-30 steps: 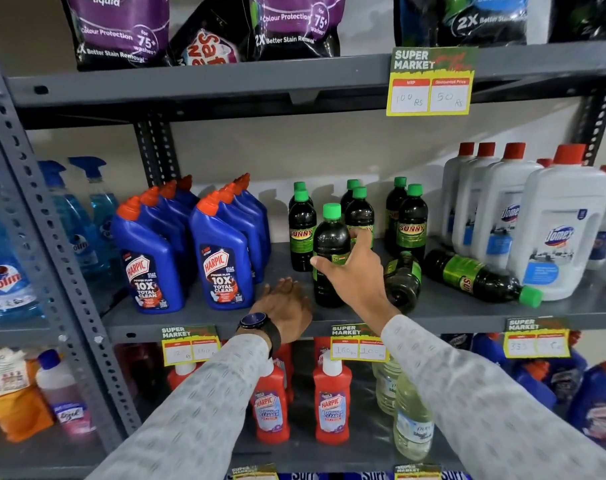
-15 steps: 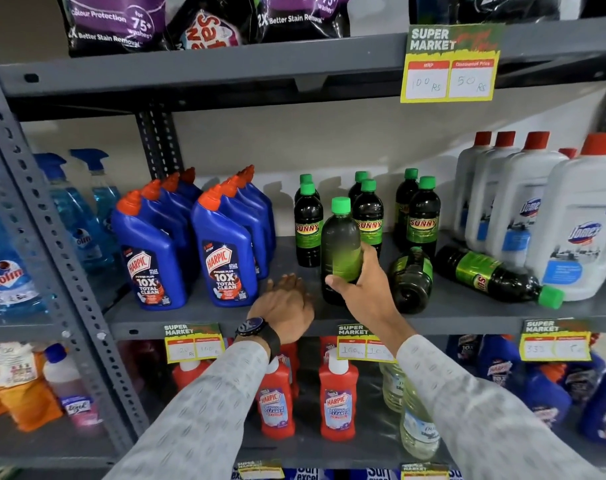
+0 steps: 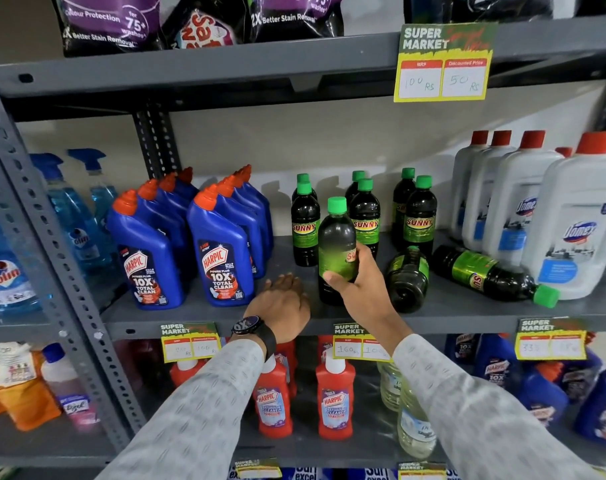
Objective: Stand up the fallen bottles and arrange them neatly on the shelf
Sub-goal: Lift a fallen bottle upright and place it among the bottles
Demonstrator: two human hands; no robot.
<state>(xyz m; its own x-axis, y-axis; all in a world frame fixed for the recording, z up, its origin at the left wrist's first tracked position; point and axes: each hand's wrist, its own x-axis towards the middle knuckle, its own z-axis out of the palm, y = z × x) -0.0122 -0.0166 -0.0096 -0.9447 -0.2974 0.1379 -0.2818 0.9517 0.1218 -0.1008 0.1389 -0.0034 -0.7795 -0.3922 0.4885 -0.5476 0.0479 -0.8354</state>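
Observation:
My right hand (image 3: 358,284) grips a dark Sunny bottle (image 3: 336,244) with a green cap, standing upright near the front of the grey shelf (image 3: 197,315). My left hand (image 3: 282,301) lies flat on the shelf just left of that bottle, fingers apart, holding nothing. Behind stand several upright Sunny bottles (image 3: 419,216) in rows. Two Sunny bottles lie fallen: one (image 3: 408,278) with its base toward me, right beside my right hand, and another (image 3: 491,273) on its side with its green cap pointing right.
Blue Harpic bottles (image 3: 222,251) stand in two rows at the left. White Domex jugs (image 3: 578,230) stand at the right, close to the fallen bottle. Colin spray bottles (image 3: 83,216) sit beyond the shelf post. Red Harpic bottles (image 3: 334,400) fill the shelf below.
My right hand has turned the upright bottle so its label now faces right, and slid down its side. My left hand has stayed flat on the shelf.

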